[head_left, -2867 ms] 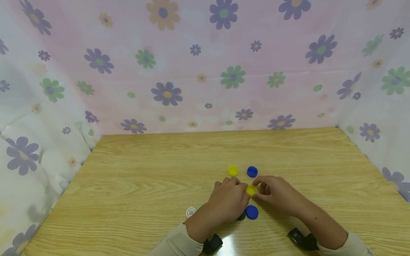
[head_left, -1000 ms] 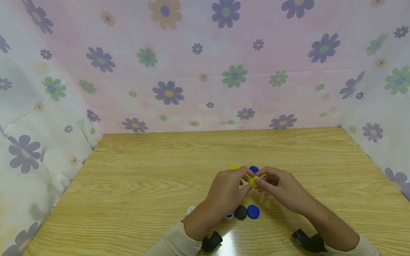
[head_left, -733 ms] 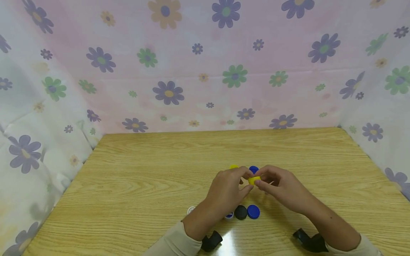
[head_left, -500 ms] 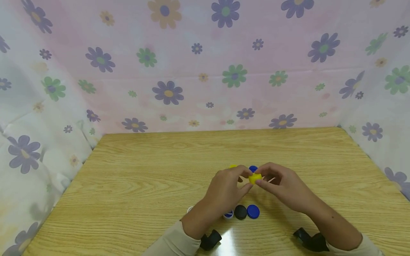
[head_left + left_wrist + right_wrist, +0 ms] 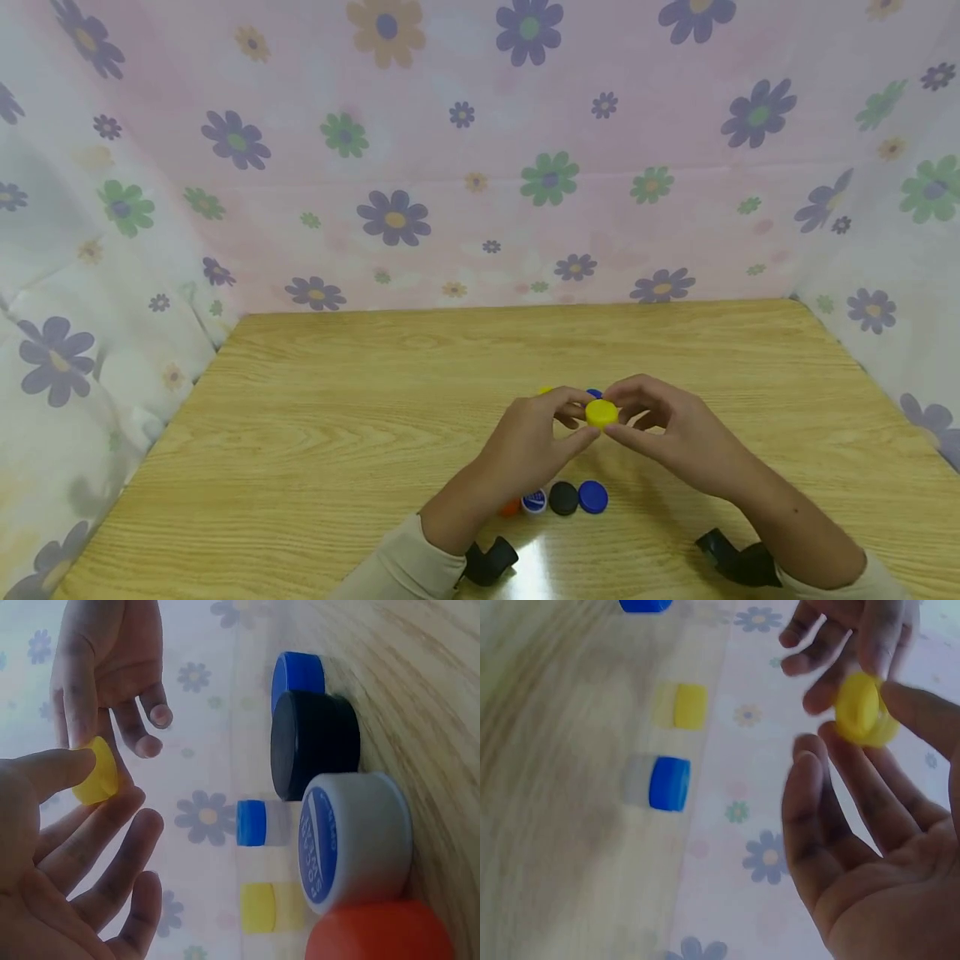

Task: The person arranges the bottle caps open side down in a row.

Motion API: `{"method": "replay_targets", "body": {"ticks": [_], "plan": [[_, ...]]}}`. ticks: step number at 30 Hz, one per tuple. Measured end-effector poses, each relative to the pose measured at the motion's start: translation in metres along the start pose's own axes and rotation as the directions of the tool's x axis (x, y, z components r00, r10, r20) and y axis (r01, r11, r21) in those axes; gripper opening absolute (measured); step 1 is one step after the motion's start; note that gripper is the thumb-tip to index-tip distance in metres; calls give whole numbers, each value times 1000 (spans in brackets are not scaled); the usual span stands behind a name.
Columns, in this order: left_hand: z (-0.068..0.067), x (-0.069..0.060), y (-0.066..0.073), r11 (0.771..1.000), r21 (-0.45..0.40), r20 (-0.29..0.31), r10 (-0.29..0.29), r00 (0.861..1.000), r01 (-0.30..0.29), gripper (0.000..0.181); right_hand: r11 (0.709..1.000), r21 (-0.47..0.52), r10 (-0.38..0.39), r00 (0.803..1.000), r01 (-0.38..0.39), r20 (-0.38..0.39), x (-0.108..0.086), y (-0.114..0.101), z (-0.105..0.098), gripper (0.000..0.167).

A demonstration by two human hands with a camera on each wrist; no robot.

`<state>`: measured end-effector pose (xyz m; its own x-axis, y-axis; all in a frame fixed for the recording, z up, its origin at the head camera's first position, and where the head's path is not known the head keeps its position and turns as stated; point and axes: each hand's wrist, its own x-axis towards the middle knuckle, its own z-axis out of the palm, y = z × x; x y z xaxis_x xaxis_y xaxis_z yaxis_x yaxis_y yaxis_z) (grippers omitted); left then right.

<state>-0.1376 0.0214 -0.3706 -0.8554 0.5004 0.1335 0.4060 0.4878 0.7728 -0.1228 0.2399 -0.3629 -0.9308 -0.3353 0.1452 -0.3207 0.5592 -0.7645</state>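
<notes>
Both my hands pinch one yellow bottle cap [image 5: 602,413] above the table, its smooth closed top facing up in the head view. My left hand [image 5: 525,437] has its thumb and fingertips on the cap's left side. From the right, my right hand [image 5: 682,433] holds it with thumb and forefinger. In the left wrist view, the left thumb lies against the yellow cap [image 5: 105,776] and the other fingers spread below. The right wrist view shows the yellow cap [image 5: 862,712] slightly blurred between both hands.
Nearer me lie an orange cap [image 5: 509,507], a white cap with blue label [image 5: 534,500], a black cap [image 5: 564,497] and a blue cap [image 5: 592,497]. Beyond my hands are another yellow cap [image 5: 691,706] and blue cap [image 5: 670,784]. Black curved pieces [image 5: 491,562] sit below the wrists.
The yellow cap, hollow side up near the table at first, has been raised and turned over between my fingers. Both hands have moved slightly away from me; the orange cap has come into view.
</notes>
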Motion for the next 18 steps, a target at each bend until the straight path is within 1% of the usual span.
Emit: {"method": "replay_targets", "body": {"ticks": [2,5,10,12,15,18], "plan": [[1,0,1,1000,-8,16,-6,1000,6,35,1000,-7,15,999,-15,45,-1,0,-6,27],[5,0,3,1000,-13,38,-22,999,22,33,999,-15,43,991,-41,129,-2,1,-14,28],[13,-3,5,999,16,54,-49,997,48,28,1000,-13,11,972,-8,233,-3,7,-22,27],[16,-4,5,998,50,59,-44,997,41,26,1000,0,-4,962,4,273,-4,11,-23,26],[21,-6,5,991,132,72,-7,997,-3,22,1000,25,-20,943,12,332,-7,17,-23,23],[25,-7,6,970,239,88,25,996,-46,21,999,47,-28,927,11,373,-10,22,-21,22]]}}
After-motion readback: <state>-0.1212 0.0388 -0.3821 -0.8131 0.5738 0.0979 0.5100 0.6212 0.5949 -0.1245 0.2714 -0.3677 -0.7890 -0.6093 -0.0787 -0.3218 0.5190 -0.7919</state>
